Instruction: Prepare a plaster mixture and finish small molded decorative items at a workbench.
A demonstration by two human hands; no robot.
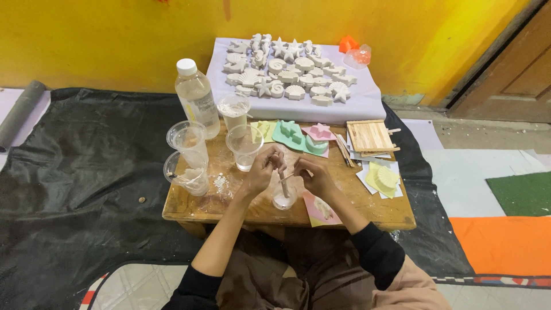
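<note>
A: Two hands over one small clear plastic cup (284,198) at the low wooden table's (390,211) near edge, white mix inside. Cup looks light, thin-walled, tippy; take it by the side wall.

B: Grips?

A: Left hand (261,171) clenched on a flat wooden stick (283,182) standing in the cup. Right hand (314,175) pinched on a thin stick end, just above the rim. Stick: stiff, light.

B: Around?

A: Empty clear cups (189,150) toward the left edge, water bottle (196,99) behind, pastel moulds (295,136) mid-table, white plaster shapes (290,72) beyond the far edge.
</note>
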